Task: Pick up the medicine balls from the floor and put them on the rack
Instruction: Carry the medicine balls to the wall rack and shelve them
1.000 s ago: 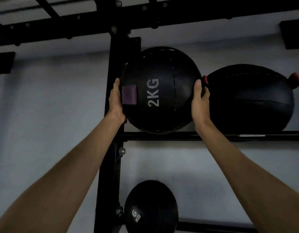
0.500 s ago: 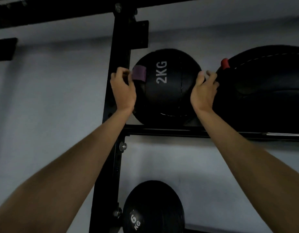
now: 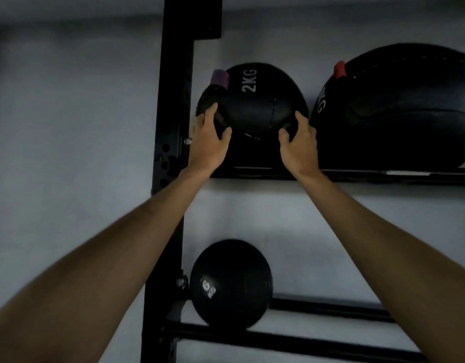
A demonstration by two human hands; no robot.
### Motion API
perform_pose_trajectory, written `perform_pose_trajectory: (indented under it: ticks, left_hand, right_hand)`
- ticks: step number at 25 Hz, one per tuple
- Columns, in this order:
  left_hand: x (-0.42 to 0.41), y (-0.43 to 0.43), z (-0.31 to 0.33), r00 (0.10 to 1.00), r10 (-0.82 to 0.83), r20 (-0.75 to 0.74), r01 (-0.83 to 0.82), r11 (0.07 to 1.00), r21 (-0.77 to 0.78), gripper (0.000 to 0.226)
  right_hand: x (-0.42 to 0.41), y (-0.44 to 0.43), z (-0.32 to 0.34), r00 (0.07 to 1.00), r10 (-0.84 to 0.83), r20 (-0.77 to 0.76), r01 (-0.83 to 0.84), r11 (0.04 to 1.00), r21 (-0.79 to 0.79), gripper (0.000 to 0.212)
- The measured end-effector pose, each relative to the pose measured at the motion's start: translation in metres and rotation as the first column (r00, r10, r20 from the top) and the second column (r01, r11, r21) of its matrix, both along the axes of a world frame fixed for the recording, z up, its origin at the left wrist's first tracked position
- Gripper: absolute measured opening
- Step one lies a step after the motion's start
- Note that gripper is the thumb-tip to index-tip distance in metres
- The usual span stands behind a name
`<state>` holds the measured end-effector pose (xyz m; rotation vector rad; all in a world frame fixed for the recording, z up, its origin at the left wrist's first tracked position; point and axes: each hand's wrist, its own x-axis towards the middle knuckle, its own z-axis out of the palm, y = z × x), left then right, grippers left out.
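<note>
A black medicine ball marked 2KG [image 3: 255, 106], with a purple tab at its upper left, sits on the upper rail of the black rack [image 3: 357, 176], close to the upright post. My left hand [image 3: 210, 145] grips the ball's lower left side, thumb and fingers spread and curled on it. At the lower right side my right hand [image 3: 299, 145] holds it the same way. Both forearms reach up from below.
A larger black ball with a red tab [image 3: 399, 108] lies on the same rail, right beside the 2KG ball. A smaller black 6 kg ball [image 3: 231, 284] rests on the lower rails [image 3: 331, 309]. The upright post [image 3: 174, 100] stands just left. A grey wall is behind.
The ball went from held in front of the rack to sitting on the upper rail. My hands slid from its upper sides to its lower sides. The view dropped lower.
</note>
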<state>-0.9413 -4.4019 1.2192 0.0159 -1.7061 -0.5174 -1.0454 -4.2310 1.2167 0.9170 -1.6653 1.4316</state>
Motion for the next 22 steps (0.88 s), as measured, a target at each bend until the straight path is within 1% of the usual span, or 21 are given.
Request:
perform_pose_trajectory:
  ticks: [3,4,6,7,9,11,13,14,16,18,20,22]
  left_hand:
    - [0.013,0.02,-0.061,0.994,0.109,0.001,-0.109,0.988,-0.113,0.042]
    - [0.016,0.028,-0.089,0.992,0.122,0.045,-0.113,0.98,-0.161,0.036]
    - [0.018,0.043,-0.144,0.971,0.127,0.202,-0.079,0.969,-0.233,0.024]
    - [0.019,0.054,-0.176,0.951,0.118,0.286,-0.049,0.97,-0.237,0.02]
    - [0.018,0.082,-0.241,0.898,0.088,0.431,0.001,0.979,-0.202,0.018]
    - [0.017,0.118,-0.306,0.793,0.04,0.608,0.064,0.987,-0.149,0.019]
    - [0.014,0.16,-0.369,0.642,-0.019,0.766,0.162,0.98,-0.112,0.023]
    - [0.012,0.178,-0.398,0.568,-0.04,0.822,0.204,0.975,-0.094,0.024]
    - [0.012,0.222,-0.453,0.457,-0.068,0.887,0.263,0.963,-0.062,0.024]
    - [0.013,0.274,-0.507,0.36,-0.089,0.929,0.325,0.945,-0.036,0.022]
    - [0.016,0.329,-0.556,0.232,-0.084,0.969,0.38,0.925,-0.011,0.021]
    - [0.021,0.386,-0.605,0.085,-0.07,0.994,0.447,0.894,0.024,0.021]
  right_hand:
    - [0.025,0.019,-0.043,0.995,-0.09,-0.042,0.092,0.994,0.062,0.046]
    - [0.033,0.029,-0.067,0.991,-0.122,-0.057,0.127,0.989,0.081,0.04]
    - [0.045,0.045,-0.126,0.986,-0.145,-0.086,0.156,0.978,0.137,0.032]
    - [0.049,0.055,-0.165,0.985,-0.158,-0.066,0.168,0.968,0.188,0.03]
    - [0.055,0.079,-0.251,0.977,-0.207,0.041,0.182,0.923,0.339,0.026]
    - [0.064,0.112,-0.334,0.942,-0.271,0.199,0.133,0.844,0.52,0.024]
    - [0.073,0.15,-0.407,0.884,-0.348,0.312,0.052,0.736,0.675,0.026]
    - [0.081,0.169,-0.436,0.857,-0.377,0.351,0.006,0.688,0.726,0.026]
    - [0.091,0.214,-0.492,0.814,-0.426,0.396,-0.057,0.619,0.783,0.027]
    - [0.101,0.27,-0.542,0.76,-0.486,0.432,-0.099,0.57,0.816,0.026]
    - [0.113,0.334,-0.585,0.683,-0.551,0.479,-0.151,0.536,0.831,0.026]
    - [0.127,0.398,-0.619,0.596,-0.609,0.523,-0.199,0.519,0.832,0.025]
